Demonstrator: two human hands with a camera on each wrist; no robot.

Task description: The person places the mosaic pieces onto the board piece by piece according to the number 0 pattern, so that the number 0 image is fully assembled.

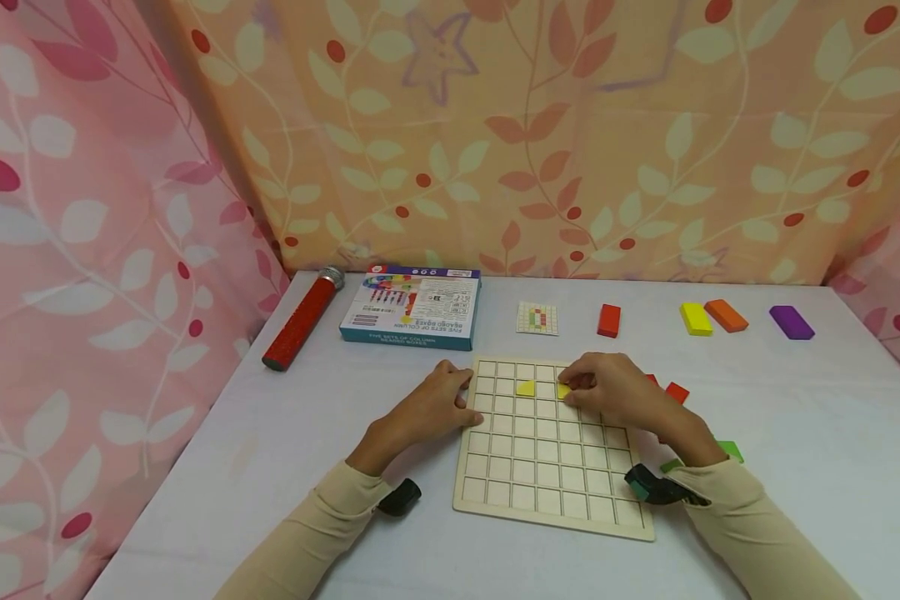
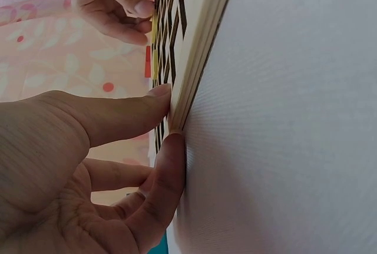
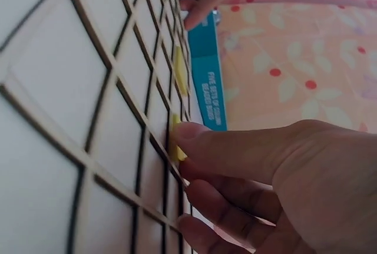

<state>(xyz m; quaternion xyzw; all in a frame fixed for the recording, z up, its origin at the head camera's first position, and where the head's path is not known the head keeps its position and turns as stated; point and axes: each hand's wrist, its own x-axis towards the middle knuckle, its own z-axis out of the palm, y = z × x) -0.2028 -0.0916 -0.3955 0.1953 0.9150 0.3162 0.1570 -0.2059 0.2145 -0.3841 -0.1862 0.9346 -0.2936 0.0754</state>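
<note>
A pale wooden board with a grid of square cells (image 1: 523, 472) lies on the white table. At its left edge, my left hand (image 1: 426, 408) grips the rim between thumb and fingertip; the left wrist view shows this grip closely. My right hand (image 1: 621, 392) is over the upper right part of the board, pinching a small yellow tile (image 1: 563, 391) at a cell. In the right wrist view, the thumb covers part of that tile (image 3: 176, 137). Another yellow tile (image 1: 526, 388), with a curved side, sits in a cell to the left.
Behind the board are a printed box (image 1: 412, 308), a red tube (image 1: 303, 323) and a small pattern card (image 1: 537, 318). Red (image 1: 609, 320), yellow (image 1: 696, 319), orange (image 1: 727, 315) and purple blocks (image 1: 791, 322) lie toward the right. Red (image 1: 677, 392) and green pieces (image 1: 731, 451) show around the right forearm.
</note>
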